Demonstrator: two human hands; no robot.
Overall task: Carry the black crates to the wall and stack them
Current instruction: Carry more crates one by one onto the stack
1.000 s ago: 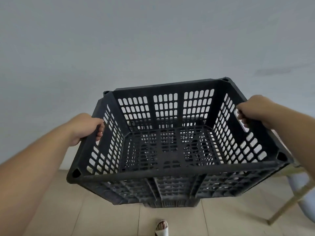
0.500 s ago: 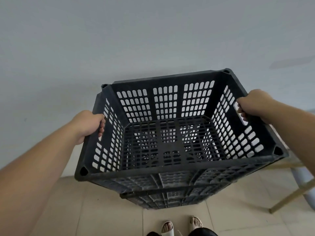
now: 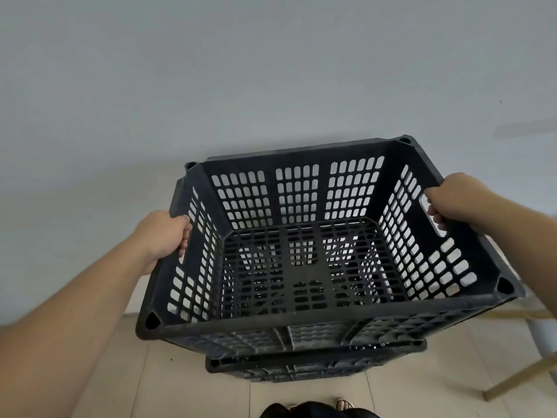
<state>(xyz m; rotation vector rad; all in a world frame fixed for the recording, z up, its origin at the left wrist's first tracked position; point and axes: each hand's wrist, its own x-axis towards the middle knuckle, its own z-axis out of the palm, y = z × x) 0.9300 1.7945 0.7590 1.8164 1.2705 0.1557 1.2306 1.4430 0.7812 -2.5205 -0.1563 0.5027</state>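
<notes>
Person is holding the top crate (image 3: 304, 267) in the air by its two sides, just above a lower crate (image 3: 301, 368) that's sitting on the floor (image 3: 105, 372) by the wall (image 3: 241, 86). The left hand (image 3: 162, 236) is curling its fingers round the side rim, and the right hand (image 3: 455, 197) is hooking its fingers through the handle slot (image 3: 434, 217). It's looking like stiff, empty, light plastic to me, so I'm guessing the side handles are the place to grab.

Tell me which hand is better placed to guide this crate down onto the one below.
Right, probably. The right hand hooks through the handle slot of the held crate; the left hand grips the left wall, but no slot shows. Both should lower together onto the lower crate.
</notes>
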